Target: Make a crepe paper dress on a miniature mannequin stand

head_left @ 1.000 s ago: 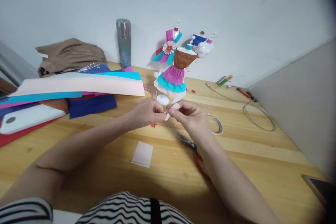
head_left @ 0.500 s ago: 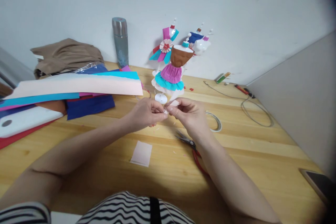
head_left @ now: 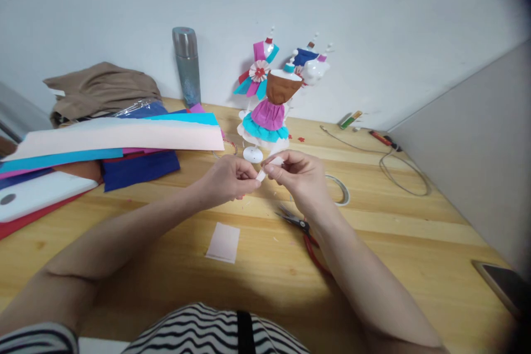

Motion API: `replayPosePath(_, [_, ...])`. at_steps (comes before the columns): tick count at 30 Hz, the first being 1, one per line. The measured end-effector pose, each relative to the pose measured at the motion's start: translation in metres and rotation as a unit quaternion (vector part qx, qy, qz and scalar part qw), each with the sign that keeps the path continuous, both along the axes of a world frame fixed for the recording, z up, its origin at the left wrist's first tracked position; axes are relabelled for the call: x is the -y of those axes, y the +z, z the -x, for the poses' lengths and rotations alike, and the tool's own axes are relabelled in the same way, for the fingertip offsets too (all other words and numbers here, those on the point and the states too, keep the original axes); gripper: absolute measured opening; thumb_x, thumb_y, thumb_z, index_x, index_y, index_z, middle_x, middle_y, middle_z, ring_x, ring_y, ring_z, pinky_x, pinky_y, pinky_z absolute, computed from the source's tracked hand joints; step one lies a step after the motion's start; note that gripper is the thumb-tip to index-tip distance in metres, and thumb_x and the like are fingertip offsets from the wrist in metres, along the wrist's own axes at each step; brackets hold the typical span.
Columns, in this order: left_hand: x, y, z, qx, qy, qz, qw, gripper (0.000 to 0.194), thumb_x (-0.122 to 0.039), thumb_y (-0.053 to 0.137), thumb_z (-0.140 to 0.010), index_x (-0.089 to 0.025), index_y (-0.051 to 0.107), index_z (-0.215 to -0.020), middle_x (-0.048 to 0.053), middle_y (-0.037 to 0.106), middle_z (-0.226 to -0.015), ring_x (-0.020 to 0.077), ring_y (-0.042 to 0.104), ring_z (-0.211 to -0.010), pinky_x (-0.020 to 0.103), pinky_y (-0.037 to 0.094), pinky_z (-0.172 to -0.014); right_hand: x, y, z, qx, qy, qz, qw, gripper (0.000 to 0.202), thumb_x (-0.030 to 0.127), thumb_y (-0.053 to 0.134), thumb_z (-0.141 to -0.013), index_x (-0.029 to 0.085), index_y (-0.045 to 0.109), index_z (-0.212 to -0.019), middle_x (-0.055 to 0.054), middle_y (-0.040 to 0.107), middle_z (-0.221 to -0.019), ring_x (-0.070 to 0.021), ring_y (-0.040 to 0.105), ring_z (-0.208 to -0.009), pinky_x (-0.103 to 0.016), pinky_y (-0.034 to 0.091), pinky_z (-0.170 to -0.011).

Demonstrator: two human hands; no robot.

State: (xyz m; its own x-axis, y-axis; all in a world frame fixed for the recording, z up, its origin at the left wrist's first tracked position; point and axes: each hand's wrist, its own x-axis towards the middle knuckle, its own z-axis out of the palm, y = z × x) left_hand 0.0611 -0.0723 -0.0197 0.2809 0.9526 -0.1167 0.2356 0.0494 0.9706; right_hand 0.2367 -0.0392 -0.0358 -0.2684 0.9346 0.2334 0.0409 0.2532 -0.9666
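Observation:
Between my two hands is a small strip of pale pink crepe paper [head_left: 275, 161], looking folded or creased. My left hand [head_left: 230, 180] is closed, pinching its lower end. With thumb and fingers, my right hand [head_left: 299, 177] grips the other end. On the table below lies a pale pink paper rectangle [head_left: 223, 242]. Scissors [head_left: 295, 221] with red handles lie partly open beneath my right forearm. Just beyond my hands stands a small dress form [head_left: 271, 113] with a brown top and a pink and turquoise ruffled skirt.
Several decorated dress forms [head_left: 307, 61] stand against the wall. Left are stacked coloured crepe papers [head_left: 124, 135], a brown cloth [head_left: 103, 88] and a thermos flask [head_left: 187, 69]. Right are a tape roll [head_left: 343, 192], a cable [head_left: 398, 182], a red-handled tool [head_left: 380, 138] and a phone [head_left: 504, 287].
My hands have shifted slightly, and more of the pink paper strip shows between my fingertips. Both hands keep their pinch; the view has moved a little.

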Motion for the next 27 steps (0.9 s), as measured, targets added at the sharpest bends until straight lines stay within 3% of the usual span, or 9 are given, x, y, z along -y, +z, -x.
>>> replayPosePath(4, [-0.001,-0.001,0.000,-0.003,-0.008,0.015,1.000,0.005,-0.017,0.066,-0.069,-0.012,0.066,-0.068,-0.003,0.056,-0.049,0.0064,0.049,-0.040,0.015,0.038,-0.039,-0.002,0.001,-0.001,-0.002,-0.010,-0.017,1.000,0.012,0.028,0.078,-0.069,0.022,0.068,-0.067,0.001,0.070,-0.067,-0.0101,0.054,-0.052,-0.024,0.042,-0.047])
replayPosePath(7, [0.000,0.000,-0.001,0.009,-0.017,0.012,1.000,0.011,-0.017,0.067,-0.067,-0.013,0.067,-0.076,-0.003,0.059,-0.055,0.0071,0.052,-0.044,0.015,0.040,-0.039,-0.003,0.002,-0.002,-0.005,-0.010,-0.019,1.000,0.013,0.029,0.079,-0.069,0.023,0.068,-0.066,0.001,0.069,-0.066,-0.0101,0.053,-0.051,-0.024,0.043,-0.046])
replayPosePath(12, [0.002,-0.001,-0.002,0.040,-0.028,0.016,0.999,0.015,-0.026,0.069,-0.070,-0.013,0.062,-0.072,-0.002,0.058,-0.056,0.0072,0.052,-0.045,0.017,0.044,-0.041,0.000,0.001,-0.001,-0.009,0.004,-0.001,1.000,0.012,0.029,0.079,-0.069,0.024,0.069,-0.067,0.002,0.069,-0.067,-0.0110,0.055,-0.052,-0.025,0.045,-0.049])
replayPosePath(16, [0.001,-0.007,-0.003,0.055,0.004,-0.001,0.998,0.014,-0.026,0.065,-0.074,-0.013,0.062,-0.068,-0.003,0.055,-0.050,0.0066,0.051,-0.043,0.016,0.042,-0.041,0.002,-0.001,0.002,-0.016,0.021,0.005,1.000,0.010,0.027,0.078,-0.069,0.023,0.070,-0.071,0.002,0.069,-0.068,-0.0120,0.058,-0.057,-0.027,0.048,-0.054])
replayPosePath(27, [0.000,-0.003,-0.002,0.027,-0.006,-0.002,1.000,0.012,-0.024,0.069,-0.070,-0.012,0.065,-0.069,-0.003,0.058,-0.052,0.0065,0.051,-0.046,0.016,0.041,-0.044,0.003,0.004,0.003,-0.048,0.007,0.005,0.999,0.039,0.025,0.078,-0.068,0.024,0.067,-0.105,0.006,0.059,-0.066,-0.0089,0.051,-0.054,-0.025,0.043,-0.053])
